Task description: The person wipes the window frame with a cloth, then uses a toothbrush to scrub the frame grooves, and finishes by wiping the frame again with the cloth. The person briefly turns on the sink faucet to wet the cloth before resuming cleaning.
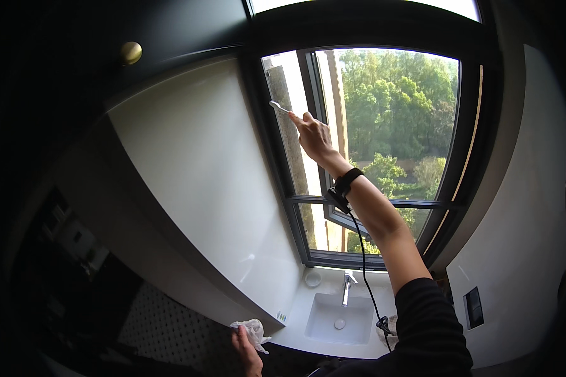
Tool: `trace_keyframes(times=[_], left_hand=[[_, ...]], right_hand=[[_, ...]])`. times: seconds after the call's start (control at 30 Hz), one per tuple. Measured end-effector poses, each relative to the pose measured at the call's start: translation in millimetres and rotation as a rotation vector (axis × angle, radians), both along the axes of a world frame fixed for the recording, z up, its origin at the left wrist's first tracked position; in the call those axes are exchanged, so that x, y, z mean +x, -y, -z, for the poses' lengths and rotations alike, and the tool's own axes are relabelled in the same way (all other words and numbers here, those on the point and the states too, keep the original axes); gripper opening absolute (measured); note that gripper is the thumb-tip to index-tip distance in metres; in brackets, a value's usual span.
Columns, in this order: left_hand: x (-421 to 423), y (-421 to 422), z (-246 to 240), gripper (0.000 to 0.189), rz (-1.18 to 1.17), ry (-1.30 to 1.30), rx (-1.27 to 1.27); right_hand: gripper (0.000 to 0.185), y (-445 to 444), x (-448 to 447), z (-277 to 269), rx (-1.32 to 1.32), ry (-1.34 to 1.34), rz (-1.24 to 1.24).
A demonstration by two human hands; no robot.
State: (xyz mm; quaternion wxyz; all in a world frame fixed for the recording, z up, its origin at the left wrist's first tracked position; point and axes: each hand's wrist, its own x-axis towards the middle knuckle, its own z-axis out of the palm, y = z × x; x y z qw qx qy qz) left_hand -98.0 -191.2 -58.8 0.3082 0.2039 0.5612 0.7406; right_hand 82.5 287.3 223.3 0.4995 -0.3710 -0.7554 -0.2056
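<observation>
My right hand (315,136) is raised in front of the window, gripping a white toothbrush (278,107). The brush's head is at the left upright of the dark window frame (264,127); whether it touches is hard to tell. A black strap with a small device (343,191) circles my right wrist, and a black cable (364,264) hangs from it. Low in the view, my left hand (246,352) holds a crumpled white cloth (251,333) beside the counter's front edge.
Below the window, a white sink (339,325) with a chrome faucet (346,288) is set in a white counter (287,335). A small round dish (312,279) stands behind it. A pale wall panel (203,169) rises at left, under a dark cabinet with a brass knob (131,53). A wall switch (473,307) is at right.
</observation>
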Motion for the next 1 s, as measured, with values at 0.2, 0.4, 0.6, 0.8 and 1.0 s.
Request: trace_keyframes(times=[0.2, 0.4, 0.6, 0.8, 1.0], left_hand=[[7, -2, -9, 0.035, -0.062, 0.052, -0.034], [9, 2, -17, 0.035, -0.048, 0.037, -0.037], [8, 2, -18, 0.032, -0.06, 0.042, -0.022], [9, 1, -18, 0.031, -0.024, 0.036, -0.021], [2, 3, -1, 0.033, -0.08, 0.028, -0.018]], right_hand=[[0.049, 3, -2, 5, -0.072, -0.034, 0.004], [0.045, 1, 1, 5, -0.206, -0.012, 0.014], [0.052, -5, 0, 6, 0.007, -0.046, -0.087], [0.054, -7, -1, 14, -0.099, 0.028, 0.02], [0.05, -8, -4, 21, -0.155, 0.022, 0.043]])
